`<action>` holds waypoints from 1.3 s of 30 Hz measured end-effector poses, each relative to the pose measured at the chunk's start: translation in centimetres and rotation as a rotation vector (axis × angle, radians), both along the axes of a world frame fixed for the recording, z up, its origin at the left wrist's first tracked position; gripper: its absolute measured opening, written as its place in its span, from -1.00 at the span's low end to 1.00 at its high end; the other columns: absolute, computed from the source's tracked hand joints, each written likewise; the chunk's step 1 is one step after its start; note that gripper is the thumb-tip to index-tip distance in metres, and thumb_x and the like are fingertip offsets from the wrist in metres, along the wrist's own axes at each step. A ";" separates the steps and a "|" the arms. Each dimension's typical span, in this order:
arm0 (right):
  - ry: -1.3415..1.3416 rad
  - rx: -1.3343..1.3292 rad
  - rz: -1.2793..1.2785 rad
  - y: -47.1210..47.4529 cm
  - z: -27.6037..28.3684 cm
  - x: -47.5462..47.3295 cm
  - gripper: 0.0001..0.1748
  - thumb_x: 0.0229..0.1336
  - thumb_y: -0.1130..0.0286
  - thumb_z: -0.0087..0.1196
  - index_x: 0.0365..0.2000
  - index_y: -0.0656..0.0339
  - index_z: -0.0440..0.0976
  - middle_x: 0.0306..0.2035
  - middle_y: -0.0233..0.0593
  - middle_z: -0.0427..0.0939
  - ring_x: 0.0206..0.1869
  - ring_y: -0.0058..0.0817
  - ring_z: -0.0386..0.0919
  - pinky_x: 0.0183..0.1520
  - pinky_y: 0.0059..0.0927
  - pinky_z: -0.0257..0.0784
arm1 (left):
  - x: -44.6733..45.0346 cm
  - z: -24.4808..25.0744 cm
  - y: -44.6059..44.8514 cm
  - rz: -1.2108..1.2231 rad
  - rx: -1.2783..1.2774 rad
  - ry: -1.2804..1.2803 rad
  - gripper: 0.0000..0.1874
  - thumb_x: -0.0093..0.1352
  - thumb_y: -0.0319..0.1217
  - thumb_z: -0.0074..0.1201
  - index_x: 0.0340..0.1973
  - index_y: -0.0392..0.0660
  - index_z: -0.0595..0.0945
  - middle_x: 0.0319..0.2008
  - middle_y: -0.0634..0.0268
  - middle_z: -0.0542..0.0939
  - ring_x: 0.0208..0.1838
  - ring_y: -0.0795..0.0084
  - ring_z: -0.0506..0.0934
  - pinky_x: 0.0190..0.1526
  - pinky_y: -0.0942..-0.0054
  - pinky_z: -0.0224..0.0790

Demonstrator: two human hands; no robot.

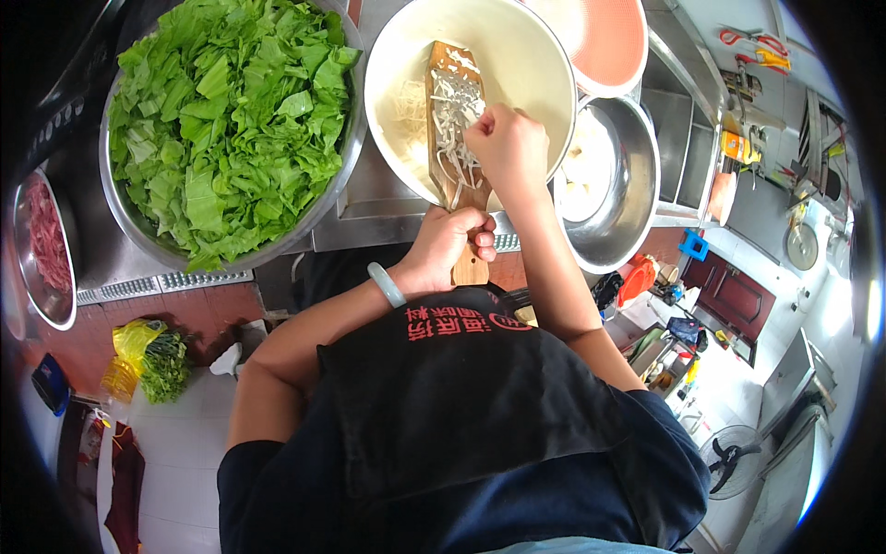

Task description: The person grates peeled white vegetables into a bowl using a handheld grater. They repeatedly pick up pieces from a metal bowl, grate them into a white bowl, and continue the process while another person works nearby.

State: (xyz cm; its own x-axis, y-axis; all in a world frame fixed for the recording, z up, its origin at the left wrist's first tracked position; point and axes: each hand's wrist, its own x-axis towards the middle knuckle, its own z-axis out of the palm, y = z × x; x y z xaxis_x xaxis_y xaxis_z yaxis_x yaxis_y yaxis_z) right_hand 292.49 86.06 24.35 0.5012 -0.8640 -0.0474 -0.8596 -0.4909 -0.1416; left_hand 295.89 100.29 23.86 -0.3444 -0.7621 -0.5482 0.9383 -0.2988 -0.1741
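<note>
My left hand (443, 246), with a pale bangle at its wrist, grips the handle of a wooden grater (471, 271). The grater slants up from my body across the near rim of a large cream-coloured bowl (512, 48). White shreds (453, 90) cling to its grating face. More pale shreds (412, 111) lie inside the bowl, left of the board. Curled into a loose fist, my right hand (516, 149) rests at the right edge of the grating face. Its fingers hide whether a piece is held inside.
Left of the bowl stands a large steel basin (114, 201) heaped with cut green leaves (235, 124). A smaller steel bowl (74, 305) of shredded reddish meat (48, 235) is farther left. To the right are a steel basin (619, 208) with white pieces (585, 166) and a pink basket (602, 41).
</note>
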 end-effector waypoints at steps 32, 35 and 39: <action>-0.098 0.203 0.045 -2.2 -0.3 0.7 -0.84 -0.15 0.34 0.25 -0.57 0.23 0.58 -0.62 -0.13 0.58 -0.50 -0.20 0.61 -0.30 -0.28 0.53 | -0.2 -1.0 -0.2 0.037 -0.033 0.061 -0.92 0.38 -0.57 -0.06 -0.26 -0.34 0.41 -0.38 0.19 0.44 -0.43 0.51 0.38 -0.40 0.46 0.27; -0.094 0.160 0.048 -5.3 -2.9 2.5 -0.83 -0.15 0.33 0.25 -0.55 0.22 0.60 -0.59 -0.14 0.61 -0.46 -0.21 0.62 -0.26 -0.29 0.53 | -0.2 -0.9 -0.2 0.032 -0.023 0.045 -0.92 0.38 -0.56 -0.05 -0.27 -0.34 0.42 -0.38 0.19 0.45 -0.43 0.50 0.38 -0.41 0.47 0.28; -0.077 0.089 0.067 -10.9 -6.0 4.6 -0.86 -0.06 0.37 0.17 -0.44 0.15 0.66 -0.47 -0.12 0.66 -0.38 -0.19 0.64 -0.17 -0.26 0.54 | -0.2 -0.7 -0.2 0.026 -0.024 -0.003 -0.91 0.38 -0.55 -0.05 -0.26 -0.34 0.43 -0.41 0.21 0.44 -0.45 0.52 0.38 -0.43 0.49 0.27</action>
